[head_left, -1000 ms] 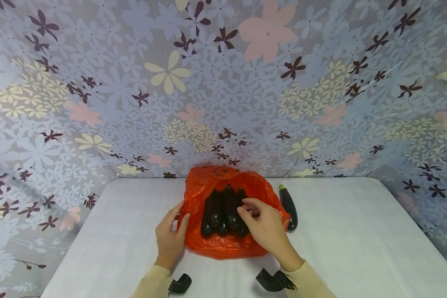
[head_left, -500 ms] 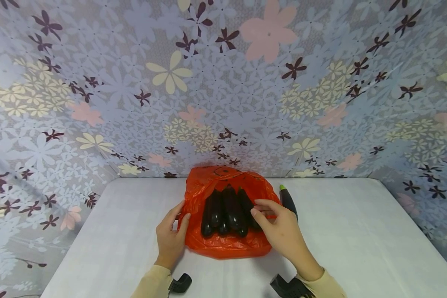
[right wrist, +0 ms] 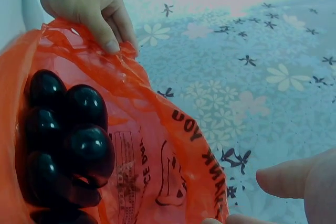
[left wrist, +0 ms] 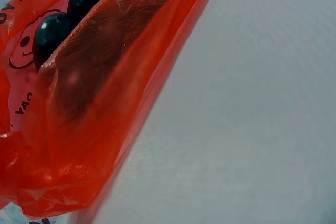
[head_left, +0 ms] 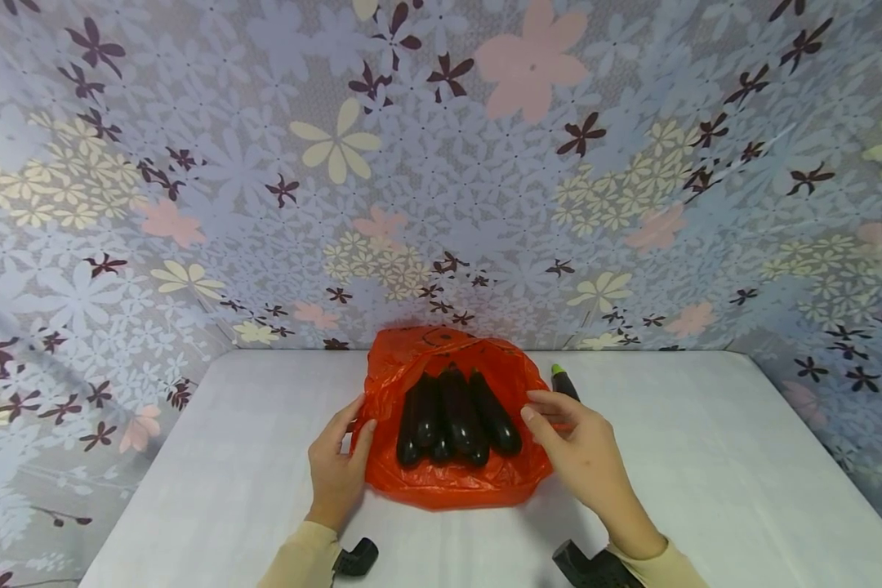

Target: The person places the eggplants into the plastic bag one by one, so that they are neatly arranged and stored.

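A red plastic bag [head_left: 448, 495] lies with its mouth spread toward me, and several dark eggplants [head_left: 459, 408] are inside it. My left hand [head_left: 336, 469] holds the bag's left rim; in the right wrist view this hand [right wrist: 86, 3] has its thumb on the plastic and its fingers behind. At the bag's right rim is my right hand [head_left: 588, 457], thumb apart from the fingers, with no eggplant in it. Just beyond it, outside the bag, lies another eggplant [head_left: 564, 382] with a green stem end, its lower part hidden by the hand.
A white table [head_left: 706, 457] carries everything. Behind it rises a flower-patterned backdrop [head_left: 441, 204], close to the bag's far side. Black wrist-worn devices [head_left: 356, 559] show at both sleeves.
My right hand has moved right, from over the eggplants to the bag's right rim. The rightmost eggplant in the bag has shifted right with it and is now let go. The left hand stays put.
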A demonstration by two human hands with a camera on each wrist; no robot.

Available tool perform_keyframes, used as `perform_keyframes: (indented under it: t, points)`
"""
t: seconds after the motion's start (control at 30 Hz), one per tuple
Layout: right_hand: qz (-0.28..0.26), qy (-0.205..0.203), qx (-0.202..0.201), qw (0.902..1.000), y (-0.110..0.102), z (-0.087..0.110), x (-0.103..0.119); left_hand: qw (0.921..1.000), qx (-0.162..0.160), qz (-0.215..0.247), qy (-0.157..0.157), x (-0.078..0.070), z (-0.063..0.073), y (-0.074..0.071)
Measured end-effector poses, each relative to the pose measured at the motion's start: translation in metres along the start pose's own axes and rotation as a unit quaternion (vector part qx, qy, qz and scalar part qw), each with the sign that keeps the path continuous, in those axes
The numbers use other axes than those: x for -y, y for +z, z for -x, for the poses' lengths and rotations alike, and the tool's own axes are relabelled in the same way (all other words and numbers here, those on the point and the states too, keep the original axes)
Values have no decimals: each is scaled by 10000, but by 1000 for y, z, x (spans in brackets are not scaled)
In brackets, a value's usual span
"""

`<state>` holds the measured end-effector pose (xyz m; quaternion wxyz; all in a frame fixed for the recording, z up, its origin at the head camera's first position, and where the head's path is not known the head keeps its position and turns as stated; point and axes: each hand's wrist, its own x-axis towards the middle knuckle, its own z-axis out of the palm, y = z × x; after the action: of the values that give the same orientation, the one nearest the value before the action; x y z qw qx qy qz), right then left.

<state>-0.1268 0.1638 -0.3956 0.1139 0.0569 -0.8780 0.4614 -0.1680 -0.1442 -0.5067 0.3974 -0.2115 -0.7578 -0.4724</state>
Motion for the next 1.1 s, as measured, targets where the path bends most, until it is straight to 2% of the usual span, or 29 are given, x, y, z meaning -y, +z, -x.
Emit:
perform_keyframes:
  t: [0.27,0.67,1.1]
  points:
    - [-262,203,-42,9994,-10,-1,-6,10000,9,-55,-19,0,0,1]
    - [-95,551,-296,9980,-27,-7,-17,9999,-3,-114,-30,0,1,2]
    - [90,743,-583,9955,-31,-16,-42,9999,3,-125,-37,3,2,1]
